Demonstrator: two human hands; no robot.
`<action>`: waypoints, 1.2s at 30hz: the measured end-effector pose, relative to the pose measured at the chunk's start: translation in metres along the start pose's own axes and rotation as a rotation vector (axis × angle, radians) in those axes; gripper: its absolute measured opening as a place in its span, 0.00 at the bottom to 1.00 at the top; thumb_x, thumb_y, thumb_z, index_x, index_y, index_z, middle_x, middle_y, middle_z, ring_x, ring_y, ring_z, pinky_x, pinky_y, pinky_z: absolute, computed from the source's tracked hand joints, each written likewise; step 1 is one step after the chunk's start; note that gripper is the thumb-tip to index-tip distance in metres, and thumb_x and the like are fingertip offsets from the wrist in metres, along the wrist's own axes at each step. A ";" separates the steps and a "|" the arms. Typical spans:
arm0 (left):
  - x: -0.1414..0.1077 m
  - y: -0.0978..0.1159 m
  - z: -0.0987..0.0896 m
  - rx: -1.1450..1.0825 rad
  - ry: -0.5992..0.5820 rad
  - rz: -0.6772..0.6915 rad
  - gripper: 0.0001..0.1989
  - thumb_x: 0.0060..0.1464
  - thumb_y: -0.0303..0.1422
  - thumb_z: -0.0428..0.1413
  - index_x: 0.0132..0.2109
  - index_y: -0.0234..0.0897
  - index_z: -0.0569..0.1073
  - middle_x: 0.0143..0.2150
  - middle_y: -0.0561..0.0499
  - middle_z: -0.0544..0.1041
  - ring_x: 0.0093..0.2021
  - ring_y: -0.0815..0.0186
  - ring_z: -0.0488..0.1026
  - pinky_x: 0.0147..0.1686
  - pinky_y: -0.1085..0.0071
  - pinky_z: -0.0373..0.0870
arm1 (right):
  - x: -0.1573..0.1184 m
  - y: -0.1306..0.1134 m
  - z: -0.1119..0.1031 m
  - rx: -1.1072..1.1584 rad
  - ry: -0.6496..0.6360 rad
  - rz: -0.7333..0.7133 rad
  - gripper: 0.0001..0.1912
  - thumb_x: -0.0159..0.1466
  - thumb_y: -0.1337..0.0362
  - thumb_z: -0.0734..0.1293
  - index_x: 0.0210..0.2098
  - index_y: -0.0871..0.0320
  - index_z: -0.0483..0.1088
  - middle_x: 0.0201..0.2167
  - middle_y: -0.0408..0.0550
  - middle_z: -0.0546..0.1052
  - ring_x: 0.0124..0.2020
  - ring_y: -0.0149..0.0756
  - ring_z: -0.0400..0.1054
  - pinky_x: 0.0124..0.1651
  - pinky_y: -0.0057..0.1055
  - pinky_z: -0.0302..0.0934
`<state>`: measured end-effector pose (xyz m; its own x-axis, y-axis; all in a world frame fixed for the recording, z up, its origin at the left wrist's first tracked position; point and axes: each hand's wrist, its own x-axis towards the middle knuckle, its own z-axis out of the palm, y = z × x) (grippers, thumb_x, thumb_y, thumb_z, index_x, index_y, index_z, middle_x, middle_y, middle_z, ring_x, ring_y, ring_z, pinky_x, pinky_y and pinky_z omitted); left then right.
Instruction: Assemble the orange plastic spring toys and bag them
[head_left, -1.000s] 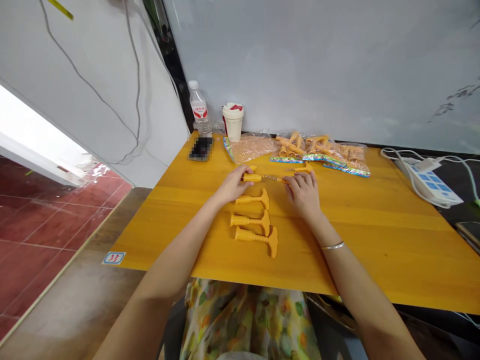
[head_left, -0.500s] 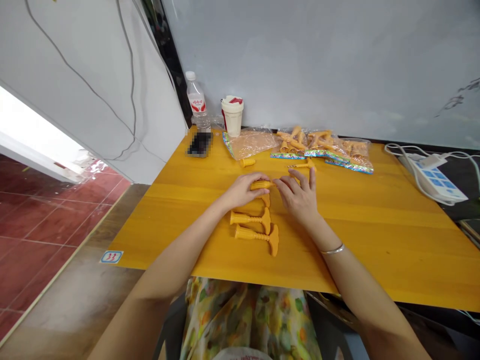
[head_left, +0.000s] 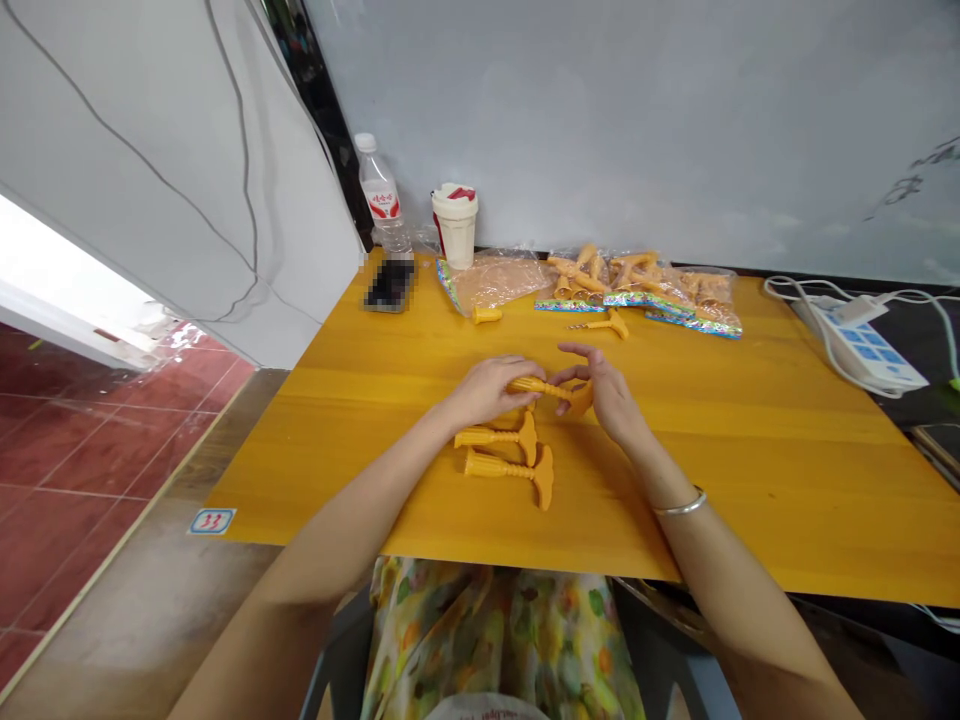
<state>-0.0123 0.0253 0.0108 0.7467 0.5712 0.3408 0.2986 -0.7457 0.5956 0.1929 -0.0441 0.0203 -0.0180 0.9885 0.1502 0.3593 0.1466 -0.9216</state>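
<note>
Both my hands meet over the yellow wooden table point(head_left: 750, 480). My left hand point(head_left: 491, 390) grips the ribbed shaft of an orange plastic T-handled piece point(head_left: 541, 390), and my right hand point(head_left: 600, 385) holds its flared head, with the fingers spread. Just below my hands, two similar orange T-handled pieces point(head_left: 499, 437) point(head_left: 510, 468) lie side by side. Farther up, a small orange handle point(head_left: 487, 315) and an orange T-handled piece with a thin metal shaft point(head_left: 604, 325) lie near several clear plastic bags of orange parts point(head_left: 637, 285).
A water bottle point(head_left: 379, 190), a white cup with a red lid point(head_left: 455, 225) and a blurred phone point(head_left: 390, 285) stand at the far left of the table. A white power strip point(head_left: 855, 350) and cables lie at the right. The table's near edge crosses my lap.
My hands have come together around a T-handled piece. The topmost piece of the row no longer shows in its place. The view has shifted slightly.
</note>
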 end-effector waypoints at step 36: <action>-0.002 -0.001 -0.008 -0.195 0.189 -0.137 0.14 0.55 0.36 0.61 0.48 0.38 0.80 0.46 0.50 0.83 0.47 0.60 0.80 0.53 0.67 0.73 | 0.008 0.022 -0.029 -0.910 0.152 -0.458 0.27 0.69 0.63 0.58 0.66 0.54 0.61 0.45 0.52 0.78 0.34 0.35 0.73 0.38 0.31 0.65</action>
<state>-0.0186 0.0277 0.0157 0.5778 0.7295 0.3659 0.2553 -0.5875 0.7679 0.2276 -0.0340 0.0114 -0.2355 0.8206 0.5208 0.9194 0.3618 -0.1544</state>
